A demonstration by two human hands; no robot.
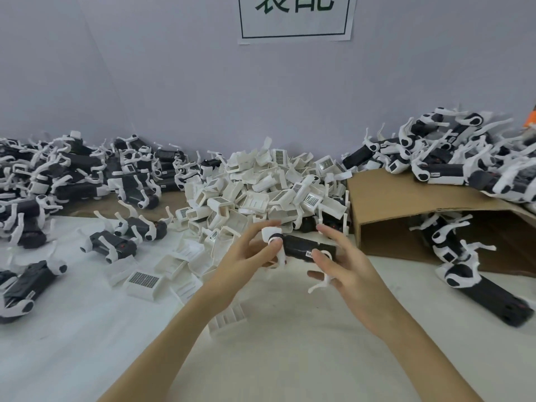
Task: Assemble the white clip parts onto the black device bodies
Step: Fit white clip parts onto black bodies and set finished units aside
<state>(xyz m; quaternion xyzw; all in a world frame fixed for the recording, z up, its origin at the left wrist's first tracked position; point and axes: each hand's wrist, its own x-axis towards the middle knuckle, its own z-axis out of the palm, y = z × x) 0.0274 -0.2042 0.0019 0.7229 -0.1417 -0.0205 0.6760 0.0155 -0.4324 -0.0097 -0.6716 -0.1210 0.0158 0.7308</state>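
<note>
1. The white clip pile [261, 181] is heaped against the back wall, right behind my hands; these hollow shells with gridded label faces look featherlight and a bit brittle at their thin walls, so I judge them best taken by the solid boxy end, not the open lip.
2. Finished units lie in a heap at far left [58, 172] and another on top of the cardboard box [412, 207] at right (each black body wears white curved arms that look thin and springy, easy to snag on a neighbour).
3. The black device body [304, 245] I am working on is held above the white table [87, 329], lying roughly level between my two hands. It looks rigid, smooth-sided and light enough for fingertips; the matte middle seems the safe place to hold, clear of the white arms.
4. My right hand [345, 271] cups the body's right end from the near side, with a thin white arm poking out below my fingers. Index and thumb are spread rather than clenched, so the hold is loose; how much the hidden fingers curl I cannot tell.
5. My left hand [249, 250] pinches the white capped end [272, 232] between thumb and fingertips, wrist angled in from lower left.
</note>
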